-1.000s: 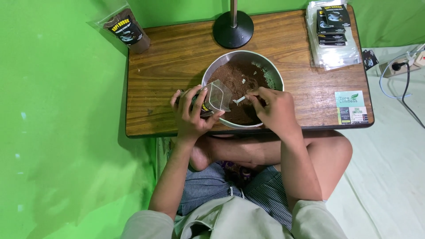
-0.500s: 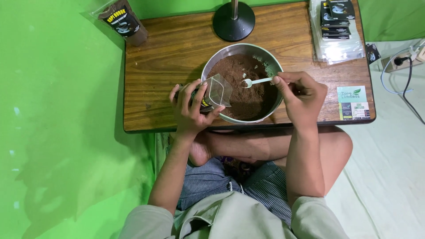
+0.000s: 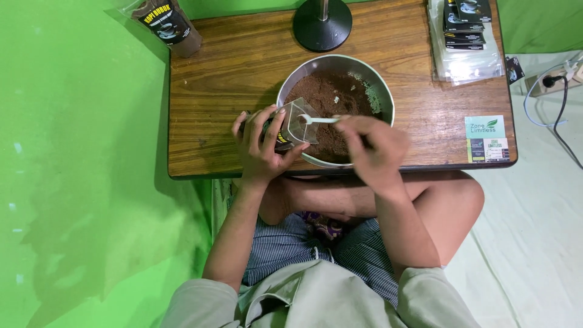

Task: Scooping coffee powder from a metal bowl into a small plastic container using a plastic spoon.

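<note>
While half a second ago my right hand was out over the far right side of the bowl with the spoon loaded above the powder, it is now drawn in toward me and to the left, and the spoon's scoop end sits right at the open mouth of the small clear pouch. I judge this to mean the scooping is done for this round and the tipping-in is at hand; the brown powder in the bowl looks little changed.

My right fingers are pinched shut on the spoon's handle. My left hand is wrapped closed around the pouch, thumb on one side and fingers on the other, holding it at the near-left rim of the bowl, above the edge of the wooden table.

As for direction, the white spoon lies nearly level, its long axis running left to right across the view, scoop end pointing left into the pouch and handle trailing right into my fingers. The pouch is tilted with its open mouth toward the right, facing the spoon, and its dark-labelled bottom hidden in my left palm. Whether powder has left the spoon, I cannot tell.
</note>
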